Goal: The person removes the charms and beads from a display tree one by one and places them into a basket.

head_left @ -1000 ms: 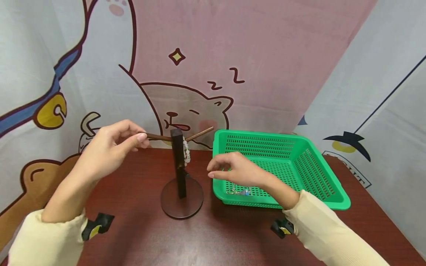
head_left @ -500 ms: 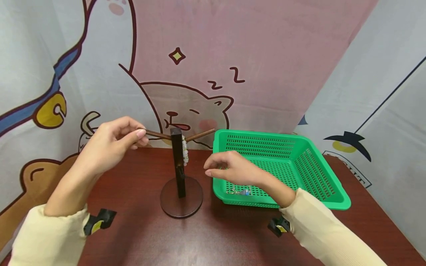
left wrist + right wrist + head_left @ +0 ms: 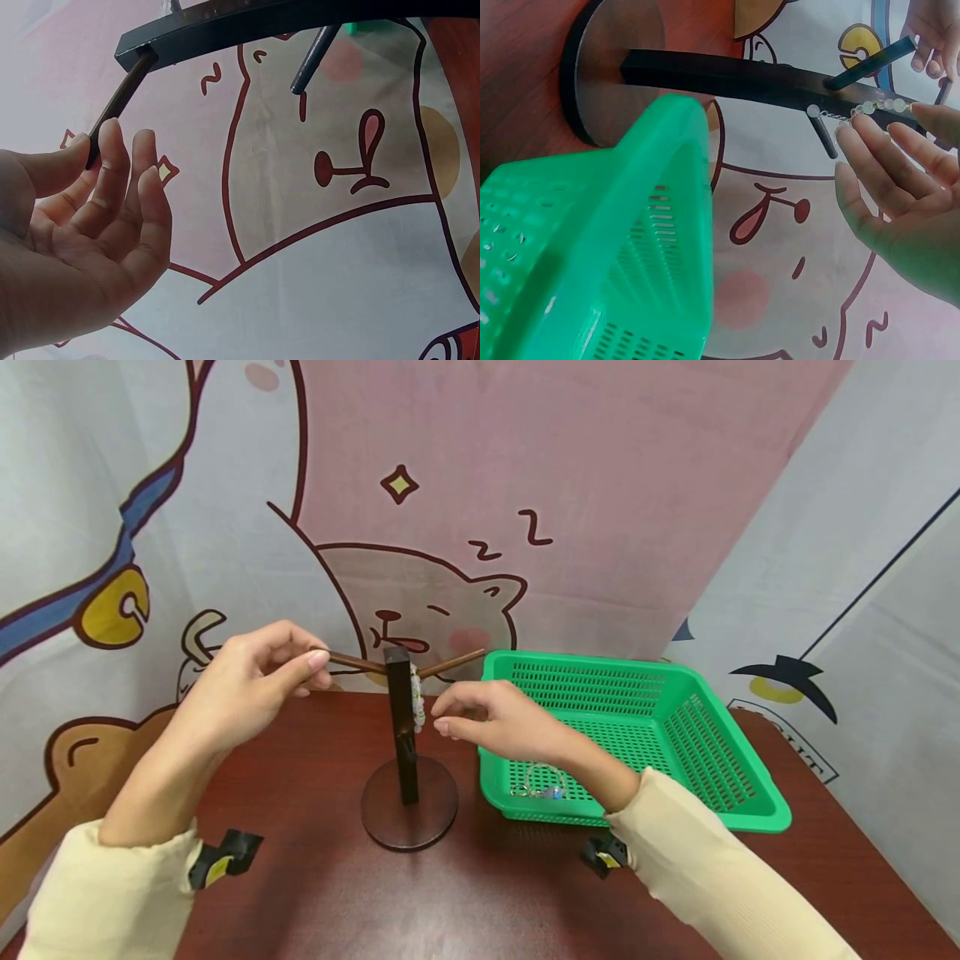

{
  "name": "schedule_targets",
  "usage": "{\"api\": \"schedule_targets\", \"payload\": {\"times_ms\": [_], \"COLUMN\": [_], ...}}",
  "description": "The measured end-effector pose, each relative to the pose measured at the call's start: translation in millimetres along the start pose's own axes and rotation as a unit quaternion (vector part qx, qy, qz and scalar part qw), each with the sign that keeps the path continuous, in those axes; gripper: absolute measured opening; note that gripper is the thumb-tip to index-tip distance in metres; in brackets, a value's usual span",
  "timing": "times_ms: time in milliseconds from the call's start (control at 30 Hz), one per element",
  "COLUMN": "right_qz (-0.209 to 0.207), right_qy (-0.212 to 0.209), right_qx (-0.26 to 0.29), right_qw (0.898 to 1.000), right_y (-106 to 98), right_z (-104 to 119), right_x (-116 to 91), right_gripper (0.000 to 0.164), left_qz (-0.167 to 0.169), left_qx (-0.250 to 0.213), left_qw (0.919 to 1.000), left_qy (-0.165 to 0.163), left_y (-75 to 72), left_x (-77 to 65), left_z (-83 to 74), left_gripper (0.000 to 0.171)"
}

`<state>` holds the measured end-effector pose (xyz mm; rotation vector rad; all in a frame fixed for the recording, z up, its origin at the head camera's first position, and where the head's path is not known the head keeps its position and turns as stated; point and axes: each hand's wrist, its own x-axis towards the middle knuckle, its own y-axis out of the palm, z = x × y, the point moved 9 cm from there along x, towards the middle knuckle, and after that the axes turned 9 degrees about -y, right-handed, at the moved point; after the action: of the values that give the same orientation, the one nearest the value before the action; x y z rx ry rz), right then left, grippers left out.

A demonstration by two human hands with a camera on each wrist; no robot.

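Head view: the left hand (image 3: 251, 689) pinches the tip of the left peg (image 3: 352, 663) of a dark wooden stand (image 3: 405, 743), thumb and forefinger closed on it. The stand's post rises just to the right of that grip, its round base on the red-brown table (image 3: 315, 877). A pale bead bracelet (image 3: 417, 700) hangs against the post, below the right peg (image 3: 452, 663). The right hand (image 3: 491, 722) is just beside the bracelet, fingers loosely curled, fingertips next to the beads; whether they touch cannot be told here. Behind and to the right of this hand stands a green basket (image 3: 675, 760) with another bracelet (image 3: 542, 781) lying in it, just under the wrist.

Left wrist view: the thumb and fingers (image 3: 112, 161) close around the peg's end (image 3: 116, 105), the stand's post (image 3: 285, 22) running across above.

Right wrist view: the right hand (image 3: 907, 195) is open, fingers straight, with the fingertips at the bead bracelet (image 3: 870, 107) hanging along the post (image 3: 742, 79). The green basket (image 3: 615, 247) lies close below-left.
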<state>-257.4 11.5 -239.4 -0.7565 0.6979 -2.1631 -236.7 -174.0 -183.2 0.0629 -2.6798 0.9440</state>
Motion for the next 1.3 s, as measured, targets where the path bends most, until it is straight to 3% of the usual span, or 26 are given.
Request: {"api": "schedule_targets", "payload": {"times_ms": [667,933,1300], "right_qz": [-0.047,-0.053,-0.058], "right_qy": [0.005,-0.002,-0.007], "right_qx": [-0.001,-0.022,-0.007], "right_qw": [0.999,0.998,0.998], "right_y": [2,0,-9], "right_z": [5,7,5], "right_x": [18,18,12], "right_gripper": [0.016,0.014,0.012], "left_qz": [-0.001,0.002,0.006], "left_qx": [0.018,0.018,0.024], "left_qw": [0.9998,0.9998,0.9996], "left_qy": [-0.011,-0.013,-0.015], "left_y": [0.2,0.4,1.7], "left_x": [-0.4,-0.7,-0.7], "left_z": [0.6,0.9,0.0], "left_gripper": [0.015,0.016,0.018]}}
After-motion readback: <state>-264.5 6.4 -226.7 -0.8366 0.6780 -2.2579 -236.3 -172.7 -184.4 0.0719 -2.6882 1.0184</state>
